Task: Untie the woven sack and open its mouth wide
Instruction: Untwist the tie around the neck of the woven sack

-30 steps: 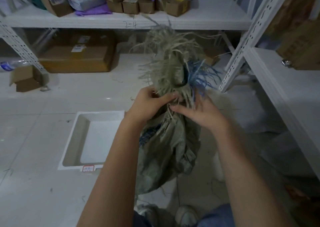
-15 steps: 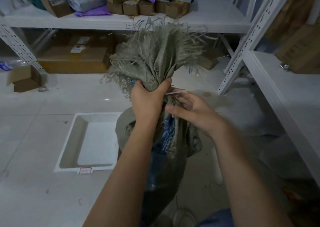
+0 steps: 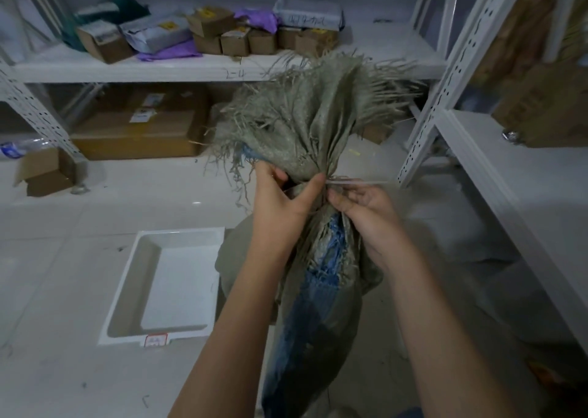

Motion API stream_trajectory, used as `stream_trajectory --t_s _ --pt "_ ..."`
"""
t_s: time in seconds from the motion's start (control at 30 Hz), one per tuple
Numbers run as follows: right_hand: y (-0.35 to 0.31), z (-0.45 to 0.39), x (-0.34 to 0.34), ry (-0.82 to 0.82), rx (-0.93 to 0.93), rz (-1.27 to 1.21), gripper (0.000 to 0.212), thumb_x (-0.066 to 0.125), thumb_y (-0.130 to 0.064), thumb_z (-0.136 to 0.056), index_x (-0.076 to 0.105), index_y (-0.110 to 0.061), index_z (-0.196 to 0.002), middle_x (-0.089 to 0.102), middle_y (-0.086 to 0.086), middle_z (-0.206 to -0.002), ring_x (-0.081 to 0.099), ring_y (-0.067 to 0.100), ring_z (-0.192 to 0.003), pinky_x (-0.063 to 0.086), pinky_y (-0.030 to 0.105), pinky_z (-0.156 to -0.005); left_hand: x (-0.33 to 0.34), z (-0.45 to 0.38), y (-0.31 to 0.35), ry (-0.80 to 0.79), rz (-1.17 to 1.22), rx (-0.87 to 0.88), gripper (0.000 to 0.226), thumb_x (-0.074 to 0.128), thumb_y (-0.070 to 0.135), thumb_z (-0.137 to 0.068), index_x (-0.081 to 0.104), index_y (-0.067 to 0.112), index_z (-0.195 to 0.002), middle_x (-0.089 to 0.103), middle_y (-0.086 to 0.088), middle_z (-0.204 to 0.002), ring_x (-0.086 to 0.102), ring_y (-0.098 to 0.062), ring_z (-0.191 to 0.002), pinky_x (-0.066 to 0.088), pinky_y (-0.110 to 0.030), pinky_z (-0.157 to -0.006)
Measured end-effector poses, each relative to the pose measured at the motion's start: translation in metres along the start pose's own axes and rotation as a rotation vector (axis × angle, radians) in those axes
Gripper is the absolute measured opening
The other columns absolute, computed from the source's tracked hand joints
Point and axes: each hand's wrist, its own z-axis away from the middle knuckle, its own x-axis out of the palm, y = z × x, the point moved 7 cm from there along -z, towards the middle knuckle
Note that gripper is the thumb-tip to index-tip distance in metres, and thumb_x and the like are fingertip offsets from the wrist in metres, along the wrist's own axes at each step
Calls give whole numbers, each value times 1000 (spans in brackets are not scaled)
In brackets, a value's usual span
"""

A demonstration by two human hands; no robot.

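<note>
A grey-green woven sack point(image 3: 315, 124) with frayed edges and a blue stripe stands upright in front of me, its mouth bunched tight at a neck. A thin white tie point(image 3: 356, 182) wraps the neck, and its free end sticks out to the right. My left hand point(image 3: 283, 201) clasps the neck from the left, thumb across the front. My right hand point(image 3: 366, 210) sits just right of the neck, fingertips pinching at the tie where it leaves the knot. The sack's frayed top fans out above both hands.
A white plastic tray point(image 3: 127, 290) lies on the tiled floor to the left. White metal shelving point(image 3: 203, 67) with cardboard boxes runs along the back; another shelf unit point(image 3: 509, 169) stands close on the right. A large carton point(image 3: 133, 131) sits under the back shelf.
The sack has been lifted upright and its frayed top has spread wider. My left hand shifted to clasp the neck, and my right hand moved onto the white tie.
</note>
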Motion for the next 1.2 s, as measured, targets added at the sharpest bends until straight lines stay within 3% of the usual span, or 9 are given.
stream_trajectory --t_s 0.1,0.27,0.37,0.47,0.67,0.83,0.93,1.0,1.2 --pt "-1 1 -4 14 16 -56 16 60 3 -85 64 -11 -89 70 2 -83 69 2 -70 54 14 -74 2 1 3 -68 22 70 37 70 18 -75 33 24 -75 45 -15 -82 50 -23 -76 46 -40 -70" --pt "-6 1 -3 5 -20 -68 20 60 5 -84 66 -15 -81 73 -9 -66 68 1 -68 53 13 -71 5 4 13 -76 -92 238 32 66 5 -82 40 11 -65 39 3 -59 37 0 -55 33 -11 -55" --pt "-6 2 -1 -4 -34 -60 17 61 3 -84 66 -13 -81 73 -7 -66 68 4 -70 54 15 -72 11 9 17 -159 -104 304 15 58 0 -86 58 14 -92 59 10 -82 57 4 -79 46 -10 -75" --pt "-5 4 -1 -25 -34 -12 16 60 2 -85 66 -13 -81 73 -9 -65 68 1 -69 53 13 -69 14 10 15 -228 -191 306 36 55 10 -89 58 28 -120 63 13 -113 58 0 -109 44 -14 -96" --pt "-6 6 -2 -17 -49 101 23 59 1 -87 65 -20 -81 71 -14 -70 67 -7 -69 51 8 -70 14 6 4 -229 -240 165 43 63 20 -86 54 33 -126 59 18 -117 57 9 -107 42 -5 -95" --pt "-7 10 -4 -121 66 129 19 66 -8 -82 67 -19 -97 74 -9 -91 67 2 -90 50 12 -78 14 5 1 -185 -333 150 41 61 18 -87 56 29 -126 64 12 -117 60 -6 -112 48 -22 -99" --pt "-19 17 -28 -2 107 132 59 74 -29 -65 56 -25 -121 64 -3 -115 60 8 -105 47 22 -90 14 7 2 -197 -312 194 33 61 16 -87 55 34 -113 69 7 -102 68 -12 -93 56 -39 -85" --pt "-46 25 -45 138 -78 162 63 74 -33 -60 54 -33 -119 60 -7 -120 58 5 -108 47 22 -91 15 8 5 -204 -315 218 25 62 17 -86 54 33 -104 68 9 -95 67 -10 -89 57 -37 -81" --pt "-74 40 -19 177 -661 971 19 73 -26 -75 75 -20 -93 65 -5 -90 57 16 -93 43 22 -83 25 10 9 -238 -321 264 18 64 14 -84 60 23 -100 65 13 -89 66 -6 -89 55 -33 -82"
